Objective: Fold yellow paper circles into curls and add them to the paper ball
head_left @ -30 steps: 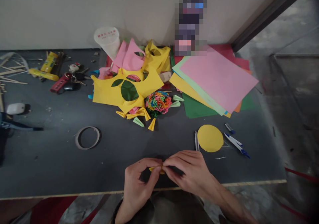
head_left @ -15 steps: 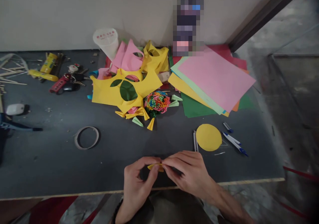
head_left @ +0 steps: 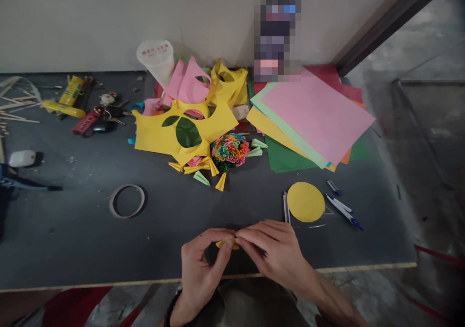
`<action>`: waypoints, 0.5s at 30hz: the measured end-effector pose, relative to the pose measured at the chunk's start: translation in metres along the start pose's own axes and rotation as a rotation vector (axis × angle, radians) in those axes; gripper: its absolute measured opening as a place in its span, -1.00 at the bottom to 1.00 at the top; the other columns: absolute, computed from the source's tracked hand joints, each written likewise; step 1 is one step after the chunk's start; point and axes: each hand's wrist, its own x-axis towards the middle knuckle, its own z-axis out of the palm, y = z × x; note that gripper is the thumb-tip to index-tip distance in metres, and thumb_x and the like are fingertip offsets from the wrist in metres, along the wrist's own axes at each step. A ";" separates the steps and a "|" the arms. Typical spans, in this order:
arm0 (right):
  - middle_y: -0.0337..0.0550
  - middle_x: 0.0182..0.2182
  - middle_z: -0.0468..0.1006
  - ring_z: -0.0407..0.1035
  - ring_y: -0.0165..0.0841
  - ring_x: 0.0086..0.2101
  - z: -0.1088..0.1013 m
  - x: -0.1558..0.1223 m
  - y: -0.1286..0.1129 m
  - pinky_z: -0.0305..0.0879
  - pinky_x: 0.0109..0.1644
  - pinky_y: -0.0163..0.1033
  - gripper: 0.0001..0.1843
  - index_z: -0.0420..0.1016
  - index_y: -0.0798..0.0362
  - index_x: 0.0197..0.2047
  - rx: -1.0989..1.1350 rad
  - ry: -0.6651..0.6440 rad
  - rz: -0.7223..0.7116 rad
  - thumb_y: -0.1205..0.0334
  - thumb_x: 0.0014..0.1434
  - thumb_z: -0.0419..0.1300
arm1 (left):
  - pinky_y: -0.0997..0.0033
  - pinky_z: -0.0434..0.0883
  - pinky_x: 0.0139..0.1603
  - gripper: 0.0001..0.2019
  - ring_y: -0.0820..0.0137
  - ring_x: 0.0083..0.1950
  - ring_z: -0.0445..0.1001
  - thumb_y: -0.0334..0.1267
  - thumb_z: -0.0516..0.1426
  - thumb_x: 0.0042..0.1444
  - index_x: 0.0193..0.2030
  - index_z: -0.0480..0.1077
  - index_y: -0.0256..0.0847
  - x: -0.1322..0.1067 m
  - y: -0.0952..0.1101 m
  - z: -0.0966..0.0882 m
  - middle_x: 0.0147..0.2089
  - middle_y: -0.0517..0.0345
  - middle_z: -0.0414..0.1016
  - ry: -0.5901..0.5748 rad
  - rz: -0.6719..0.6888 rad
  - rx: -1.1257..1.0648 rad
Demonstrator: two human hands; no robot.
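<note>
We pinch a small yellow paper piece (head_left: 227, 243) between left hand (head_left: 199, 269) and right hand (head_left: 276, 254), both closed on it by the fingertips, just above the table edge (head_left: 109, 284); the piece is mostly hidden, its fold unclear; risk as we judge it: uneven pressure could tear or crease it crooked, or it slips off that edge; a yellow paper circle (head_left: 305, 201) lies farther in from the edge, right of the hands.

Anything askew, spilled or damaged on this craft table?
Nothing looks broken or spilled. The plastic cup leans tilted on the cut-out paper scraps by the wall, and small folded paper cones lie scattered beside the rolled-paper ball. Both hands, left and right, pinch a small yellow paper piece.
</note>
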 end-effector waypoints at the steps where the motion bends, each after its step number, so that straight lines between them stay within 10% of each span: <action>1: -0.25 -0.29 0.77 0.62 -0.40 -0.38 0.000 0.000 0.000 0.40 -0.21 -0.27 -0.89 0.61 -0.02 -0.12 -0.017 0.002 -0.006 0.32 0.46 0.24 | 0.40 0.67 -0.09 -0.87 0.29 -0.20 0.78 -0.22 0.28 0.30 -0.23 0.69 -0.09 0.000 -0.001 0.000 -0.21 0.10 0.83 -0.004 -0.010 0.008; 15: -0.31 -0.35 0.71 0.57 -0.42 -0.40 0.001 0.003 -0.002 0.38 -0.23 -0.28 -0.88 0.57 -0.02 -0.19 0.039 0.039 0.013 0.41 0.32 0.30 | 0.56 0.62 -0.28 -0.91 0.38 -0.38 0.75 -0.17 0.35 0.23 -0.25 0.74 0.01 0.004 0.000 -0.005 -0.36 0.28 0.81 -0.036 -0.063 0.051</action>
